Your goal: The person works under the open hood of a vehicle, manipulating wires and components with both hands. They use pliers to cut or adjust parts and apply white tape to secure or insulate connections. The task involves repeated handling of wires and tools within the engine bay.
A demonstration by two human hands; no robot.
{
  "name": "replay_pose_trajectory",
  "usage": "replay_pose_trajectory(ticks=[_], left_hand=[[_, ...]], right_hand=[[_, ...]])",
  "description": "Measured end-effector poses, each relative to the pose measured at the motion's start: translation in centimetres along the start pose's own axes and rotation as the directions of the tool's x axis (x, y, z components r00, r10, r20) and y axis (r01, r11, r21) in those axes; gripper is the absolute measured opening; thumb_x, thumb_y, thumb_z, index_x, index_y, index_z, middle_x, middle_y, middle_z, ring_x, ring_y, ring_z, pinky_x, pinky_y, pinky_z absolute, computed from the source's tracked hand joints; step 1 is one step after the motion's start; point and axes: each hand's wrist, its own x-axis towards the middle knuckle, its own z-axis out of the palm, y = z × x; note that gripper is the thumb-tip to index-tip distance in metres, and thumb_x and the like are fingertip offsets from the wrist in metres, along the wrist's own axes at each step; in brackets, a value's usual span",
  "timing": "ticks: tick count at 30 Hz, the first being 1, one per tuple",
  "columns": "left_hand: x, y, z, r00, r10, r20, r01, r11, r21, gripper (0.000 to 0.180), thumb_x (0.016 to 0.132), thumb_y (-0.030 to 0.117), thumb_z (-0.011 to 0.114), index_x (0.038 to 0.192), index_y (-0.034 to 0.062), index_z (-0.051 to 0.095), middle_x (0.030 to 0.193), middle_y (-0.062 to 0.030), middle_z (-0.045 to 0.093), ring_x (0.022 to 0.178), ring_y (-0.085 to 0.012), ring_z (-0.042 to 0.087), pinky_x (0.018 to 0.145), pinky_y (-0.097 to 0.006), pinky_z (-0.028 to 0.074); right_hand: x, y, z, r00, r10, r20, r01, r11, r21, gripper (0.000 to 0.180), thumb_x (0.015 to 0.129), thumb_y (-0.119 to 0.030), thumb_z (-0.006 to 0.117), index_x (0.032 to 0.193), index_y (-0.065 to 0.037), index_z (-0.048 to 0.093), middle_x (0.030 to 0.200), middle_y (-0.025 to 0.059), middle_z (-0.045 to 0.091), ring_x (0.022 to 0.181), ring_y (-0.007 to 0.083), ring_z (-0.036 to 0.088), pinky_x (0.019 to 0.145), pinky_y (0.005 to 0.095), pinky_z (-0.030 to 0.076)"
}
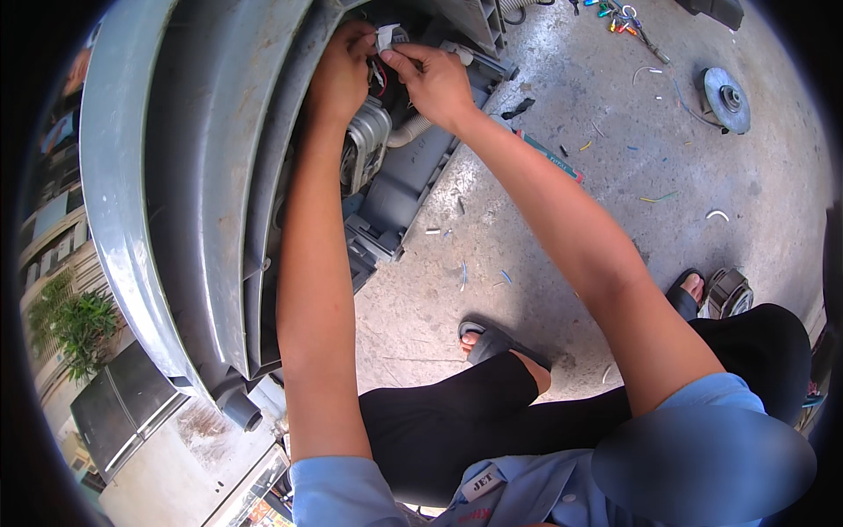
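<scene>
1. The white connector [386, 35] sits at the top of the view, inside the open underside of a tipped grey washing machine [176, 158], just above its metal motor [364, 145].
2. Your right hand [435, 79] has its fingers [397, 60] pinched together on the lower edge of the white connector, thumb against forefinger.
3. Your left hand [341, 70] reaches in beside it, fingers curled close against the same connector; whether they clamp it or only touch it, you cannot tell from here. Red and black wires [379, 77] run down between your two hands.
4. A pale corrugated hose [411, 132] curves beside the motor, against the grey plastic base frame [413, 176].
5. The concrete floor [615, 193] is stained and strewn with short wire offcuts [659, 198]. A round metal pulley [725, 98] lies well apart at the upper right, and a screwdriver with a green handle [551, 158] lies near your right forearm.
6. You are crouched, feet in dark sandals [492, 341] on the floor.
</scene>
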Motion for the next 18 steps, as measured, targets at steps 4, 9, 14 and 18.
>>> replay_pose_trajectory(ticks=[4,9,14,18], left_hand=[[-0.1,1.5,0.4,0.999,-0.021,-0.029,0.023,0.997,0.076,0.019,0.099,0.014,0.066,0.114,0.0032,0.07,0.096,-0.0125,0.076,0.085,-0.02,0.073,0.076,-0.032,0.053],[-0.4,0.5,0.3,0.996,0.088,-0.01,-0.087,0.995,0.04,0.02,0.098,0.015,0.067,0.114,0.004,0.071,0.094,-0.0108,0.076,0.079,-0.019,0.071,0.075,-0.033,0.053],[-0.2,0.0,0.4,0.993,0.045,0.11,-0.047,0.999,0.02,0.017,0.097,0.011,0.067,0.111,0.0037,0.073,0.09,-0.0094,0.075,0.077,-0.0184,0.071,0.071,-0.033,0.053],[-0.2,-0.6,0.5,0.98,0.157,0.123,-0.174,0.975,0.141,0.015,0.095,0.009,0.067,0.107,0.0035,0.074,0.088,-0.0109,0.075,0.078,-0.0204,0.072,0.071,-0.034,0.053]], right_hand=[[0.8,0.2,-0.4,0.981,-0.168,-0.096,0.152,0.976,-0.155,0.03,0.097,-0.041,0.068,0.11,-0.015,0.077,0.09,0.0146,0.074,0.084,0.0361,0.071,0.073,0.0425,0.056],[2.0,0.4,-1.4,0.981,-0.19,-0.047,0.177,0.963,-0.202,0.026,0.099,-0.039,0.065,0.116,-0.022,0.075,0.105,0.0079,0.075,0.095,0.0365,0.07,0.08,0.048,0.056],[3.5,1.3,-1.7,0.976,-0.215,0.034,0.217,0.961,-0.17,0.039,0.096,-0.011,0.057,0.13,-0.026,0.07,0.108,0.0126,0.074,0.099,0.0348,0.071,0.087,0.0453,0.056],[5.3,2.0,-2.5,0.927,-0.098,0.363,0.005,0.969,0.248,0.066,0.087,0.008,0.045,0.142,-0.023,0.062,0.115,0.011,0.074,0.106,0.0283,0.072,0.093,0.0416,0.055]])
